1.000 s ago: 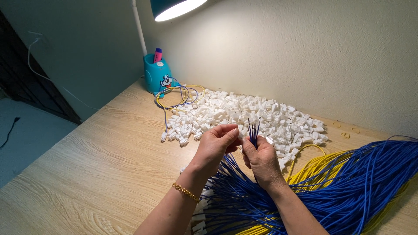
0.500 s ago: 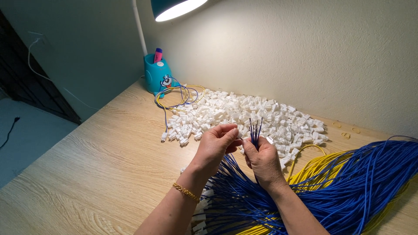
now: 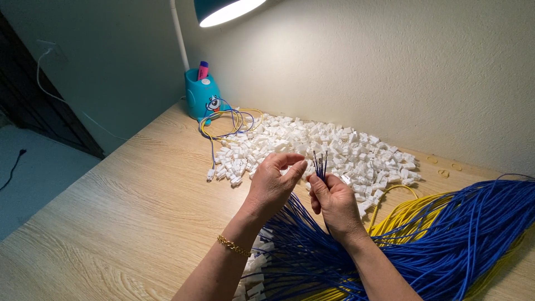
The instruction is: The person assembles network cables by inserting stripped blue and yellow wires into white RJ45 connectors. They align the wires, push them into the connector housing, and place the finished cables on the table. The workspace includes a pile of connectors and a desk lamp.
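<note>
In the middle of the frame: two bare hands are held close together above a wooden table (image 3: 111, 223)
Right hand (image 3: 334, 203): a small bunch of blue wire ends (image 3: 319, 165) is pinched between thumb and fingers, and the tips are pointed straight up
Left hand (image 3: 273, 187): the fingers are curled in narrow, with the fingertips bent toward the wire ends; it cannot be told if something small is held in them
Left wrist: a thin gold bracelet (image 3: 233, 245) is worn
Blue wires (image 3: 446, 234): a big loose bundle is spread over the lower right of the frame, running from the right edge to under the hands
Yellow wires (image 3: 401, 214): they are seen under and beside the blue ones, at the lower right
White plastic pieces (image 3: 345, 147): a wide heap is piled on the table just behind the hands, and a few more are seen at the bottom middle
Teal cup (image 3: 202, 99): it is stood at the upper left by the wall, with a pink pen (image 3: 203, 69) inside
Wire loops (image 3: 231, 120): yellow and blue ones are laid right beside the cup
Lamp (image 3: 225, 10): it is lit at the top middle
</note>
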